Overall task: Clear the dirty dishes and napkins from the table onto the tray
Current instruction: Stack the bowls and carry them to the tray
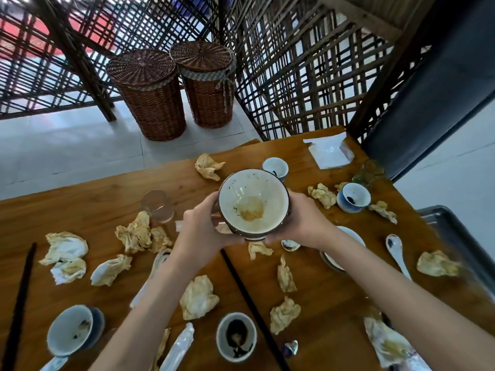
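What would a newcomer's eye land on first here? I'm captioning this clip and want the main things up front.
First, the dirty bowl held up at centre over the wooden table, gripped by the left hand and right hand. Next, the crumpled stained napkins scattered all over the tabletop among small cups and spoons. Behind the table, two lidded wicker baskets stand on the floor.

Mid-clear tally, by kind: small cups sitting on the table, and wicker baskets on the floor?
Cups: 4
Baskets: 2
Total: 6
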Demonstrator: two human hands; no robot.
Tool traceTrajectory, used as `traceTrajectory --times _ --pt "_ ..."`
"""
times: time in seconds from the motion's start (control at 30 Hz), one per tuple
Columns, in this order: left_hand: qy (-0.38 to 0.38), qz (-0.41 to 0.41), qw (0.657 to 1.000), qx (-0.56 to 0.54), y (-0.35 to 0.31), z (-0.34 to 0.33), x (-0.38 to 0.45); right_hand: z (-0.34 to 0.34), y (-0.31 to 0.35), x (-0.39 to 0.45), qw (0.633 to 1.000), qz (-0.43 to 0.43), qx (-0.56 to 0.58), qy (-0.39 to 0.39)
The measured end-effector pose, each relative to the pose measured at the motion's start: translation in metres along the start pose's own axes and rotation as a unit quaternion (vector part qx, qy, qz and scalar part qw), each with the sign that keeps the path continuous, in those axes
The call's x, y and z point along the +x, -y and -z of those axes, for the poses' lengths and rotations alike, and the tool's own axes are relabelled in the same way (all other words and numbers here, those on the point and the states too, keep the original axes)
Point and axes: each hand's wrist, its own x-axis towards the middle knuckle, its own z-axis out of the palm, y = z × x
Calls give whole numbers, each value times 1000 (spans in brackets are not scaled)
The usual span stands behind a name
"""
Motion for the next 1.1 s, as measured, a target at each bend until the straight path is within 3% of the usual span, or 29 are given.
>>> traceTrajectory --times 0.47,0.67,1.1 --pt "56 -31 998 -29 -48 -55 -12 53 -27 -63 999 2 25 -39" --pt "48 -25 998 -26 -68 -96 -22 83 -54 -79 1000 13 6 -13" --pt "-16 67 998 -4 -80 -181 -32 123 -126 -72 997 33 -40 56"
